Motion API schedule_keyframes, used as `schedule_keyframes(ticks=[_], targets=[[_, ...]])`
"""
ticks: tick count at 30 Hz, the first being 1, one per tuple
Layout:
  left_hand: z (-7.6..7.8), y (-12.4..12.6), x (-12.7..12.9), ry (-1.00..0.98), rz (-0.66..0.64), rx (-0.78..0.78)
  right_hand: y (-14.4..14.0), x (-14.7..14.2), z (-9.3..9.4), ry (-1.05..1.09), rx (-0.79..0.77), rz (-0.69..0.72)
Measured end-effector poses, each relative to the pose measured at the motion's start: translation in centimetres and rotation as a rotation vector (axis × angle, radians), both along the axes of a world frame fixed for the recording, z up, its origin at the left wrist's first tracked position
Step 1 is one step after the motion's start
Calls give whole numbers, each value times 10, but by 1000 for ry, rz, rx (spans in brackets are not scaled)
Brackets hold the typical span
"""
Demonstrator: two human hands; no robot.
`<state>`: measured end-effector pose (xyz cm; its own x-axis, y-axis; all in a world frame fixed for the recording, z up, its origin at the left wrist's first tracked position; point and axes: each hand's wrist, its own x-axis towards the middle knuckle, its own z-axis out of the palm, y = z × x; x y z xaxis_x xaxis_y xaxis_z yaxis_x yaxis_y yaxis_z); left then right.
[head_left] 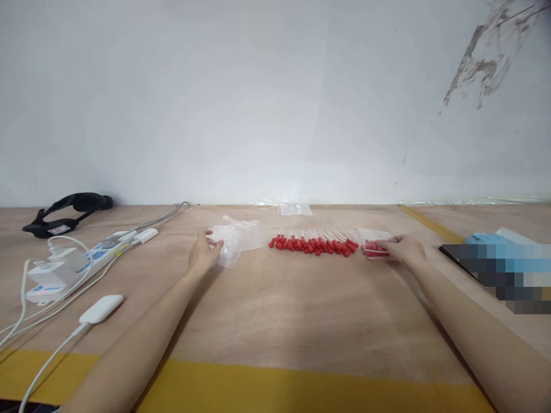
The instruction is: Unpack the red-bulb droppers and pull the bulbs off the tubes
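A row of thin pale sticks with red, rounded tips [318, 245] lies across the middle of the table, tips toward me. At its right end my right hand [404, 249] is closed on the edge of a small clear plastic bag [375, 235] with red-tipped sticks inside. To the left of the row, several empty clear plastic bags [250, 234] lie overlapping. My left hand [204, 251] has its thumb and fingertips on the near-left one of these, a crinkled plastic bag [227, 244], and pinches its left edge.
Another flat clear bag [295, 209] lies by the wall. On the left are a white power strip [97, 255] with plugs and cables, a white rounded device [101, 310] on a cord, and a black headband-like object [69, 213]. A blue package [486, 238] sits at right, beside a blurred area.
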<state>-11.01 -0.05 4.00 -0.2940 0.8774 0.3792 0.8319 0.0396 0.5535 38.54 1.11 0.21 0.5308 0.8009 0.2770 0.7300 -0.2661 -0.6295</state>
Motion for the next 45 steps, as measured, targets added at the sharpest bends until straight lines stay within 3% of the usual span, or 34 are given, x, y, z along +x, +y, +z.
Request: schedule_keyframes(ticks=[1, 3, 6, 9, 11, 12, 15, 17, 20, 22, 23, 27, 32, 40, 42, 45], targets=[[0, -1, -3, 69, 12, -16, -1, -2, 1, 20, -71, -54], [-4, -5, -2, 225, 3, -67, -4, -8, 5, 40, -55, -142], [-16, -9, 7, 314, -69, -194, -8, -23, 15, 62, 280, -162], [-25, -4, 10, 321, -110, -338, -17, -51, 26, 130, 503, -24], [-26, 1, 8, 337, -124, -335, -28, -78, 32, 334, 521, 291], [-25, 3, 7, 343, -119, -272, -34, -92, 33, 436, 451, 472], [-18, -3, 15, 334, -149, 44, -54, -134, 31, 574, 181, 937], [-10, -18, 31, 294, -347, 209, -61, -156, 24, 628, -45, 1163], [-2, -49, 63, 249, -843, 149, -58, -179, 13, 630, -205, 1315], [-1, -67, 80, 274, -1079, -1, -52, -188, 8, 690, -170, 1242], [-3, -73, 85, 280, -1121, -61, -49, -192, 6, 755, -149, 1145], [-16, -76, 91, 268, -1038, -150, -53, -197, 7, 1055, -209, 725], [-28, -67, 90, 319, -947, -161, -71, -195, 13, 1169, -302, 681], [-29, -60, 86, 424, -778, -375, -71, -191, 15, 1165, -291, 585], [-27, -60, 87, 419, -768, -347, -70, -192, 14, 1153, -284, 578], [-25, -61, 94, 362, -842, -166, -69, -194, 12, 1133, -272, 584]])
